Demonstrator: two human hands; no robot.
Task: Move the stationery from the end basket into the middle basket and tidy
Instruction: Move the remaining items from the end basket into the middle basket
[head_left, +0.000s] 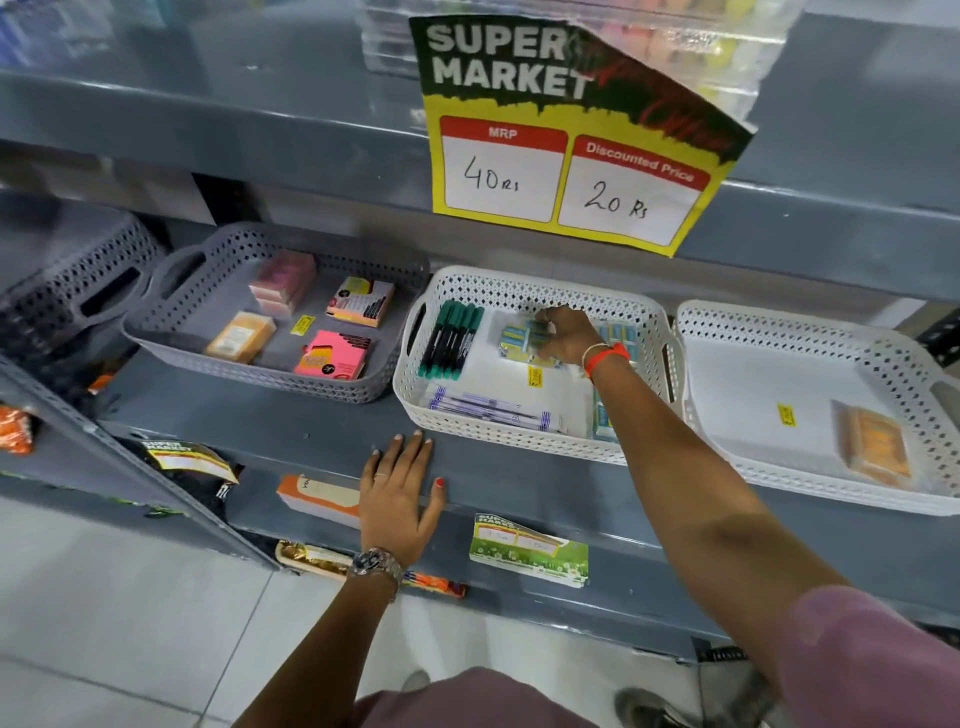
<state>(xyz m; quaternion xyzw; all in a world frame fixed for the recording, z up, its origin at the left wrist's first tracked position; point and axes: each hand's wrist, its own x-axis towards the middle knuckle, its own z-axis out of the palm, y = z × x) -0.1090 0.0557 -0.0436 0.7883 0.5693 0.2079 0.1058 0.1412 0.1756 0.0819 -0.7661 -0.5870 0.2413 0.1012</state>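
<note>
Three baskets stand on a grey shelf. The middle white basket (524, 288) holds green-capped markers (451, 335), purple-striped pens (491, 408) and blue-and-yellow packets (519, 340). My right hand (569, 335) is inside it, fingers closed on one blue-and-yellow packet near the back. The end white basket (883, 358) on the right holds a single orange packet (875, 447) and a yellow price sticker. My left hand (400, 493) lies flat and open on the shelf's front edge, left of the middle basket.
A grey basket (218, 338) on the left holds pink and orange sticky-note pads (332, 356). A yellow "Super Market" price sign (566, 150) hangs from the shelf above. Lower shelves hold boxes and price cards; tiled floor lies below.
</note>
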